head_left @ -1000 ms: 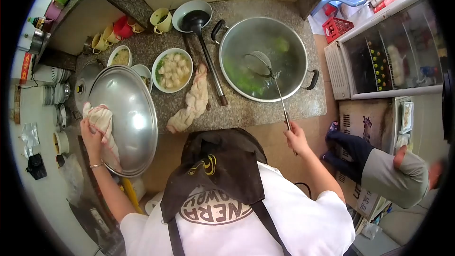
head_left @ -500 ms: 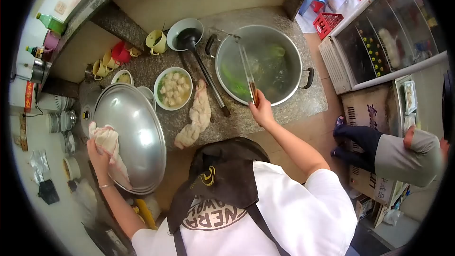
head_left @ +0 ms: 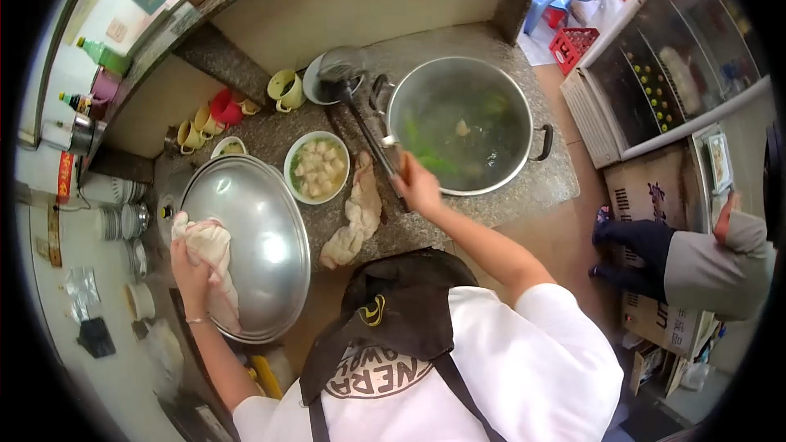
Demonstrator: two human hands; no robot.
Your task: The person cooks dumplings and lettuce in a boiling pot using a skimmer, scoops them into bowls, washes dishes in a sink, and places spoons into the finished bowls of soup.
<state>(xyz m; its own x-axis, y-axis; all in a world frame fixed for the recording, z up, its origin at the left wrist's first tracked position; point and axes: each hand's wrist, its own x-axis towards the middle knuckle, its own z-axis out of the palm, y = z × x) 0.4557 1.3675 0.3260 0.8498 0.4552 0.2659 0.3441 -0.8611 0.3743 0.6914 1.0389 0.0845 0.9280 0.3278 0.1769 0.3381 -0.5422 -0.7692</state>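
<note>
My left hand (head_left: 190, 277) is closed on a pale folded cloth (head_left: 211, 250), pressed against a large domed metal lid (head_left: 266, 233) tilted up at the counter's left. My right hand (head_left: 419, 187) is closed around the handle of a long-handled skimmer (head_left: 389, 143), whose blurred round head hangs over a bowl at the back. Alongside it runs the dark handle of a ladle (head_left: 367, 127); whether my fingers touch that too is unclear. To the right stands a big two-handled pot (head_left: 528, 147) of steaming liquid with green leaves in it.
A bowl of pale chunks in broth (head_left: 319, 165) sits beside a twisted cloth (head_left: 360, 213). Several cups (head_left: 285, 90) line the back wall. At right are a glass-door fridge (head_left: 671, 65), a red crate (head_left: 573, 47) and another person in a grey top (head_left: 712, 266).
My right hand has moved left and slightly down, carrying the skimmer from over the pot to beside the ladle. My left hand still holds the cloth against the lid. The whole view has shifted slightly.
</note>
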